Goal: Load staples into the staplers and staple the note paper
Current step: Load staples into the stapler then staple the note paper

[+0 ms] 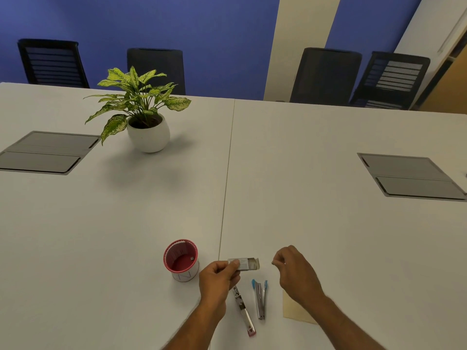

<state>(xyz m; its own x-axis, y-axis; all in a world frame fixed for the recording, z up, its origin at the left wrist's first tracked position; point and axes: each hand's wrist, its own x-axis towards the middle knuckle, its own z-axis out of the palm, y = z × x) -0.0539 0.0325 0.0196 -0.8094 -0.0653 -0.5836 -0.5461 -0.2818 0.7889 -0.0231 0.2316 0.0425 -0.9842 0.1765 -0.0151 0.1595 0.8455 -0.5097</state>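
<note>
My left hand (pixel 219 276) holds a small staple box (pixel 246 263) above the table, its inner tray slid out to the right. My right hand (pixel 294 271) hovers just right of the box with thumb and forefinger pinched together; whether staples are between them is too small to tell. Below the box lie two opened staplers: one with a pink end (pixel 243 310), partly under my left hand, and one with blue tips (pixel 260 298). A cream note paper (pixel 294 311) lies under my right forearm, mostly hidden.
A red mesh cup (pixel 181 258) stands left of my left hand. A potted plant (pixel 142 112) sits farther back on the left. Grey cable hatches (pixel 45 154) (pixel 412 176) are set into the white table (pixel 316 210). Black chairs (pixel 326 74) line the far edge.
</note>
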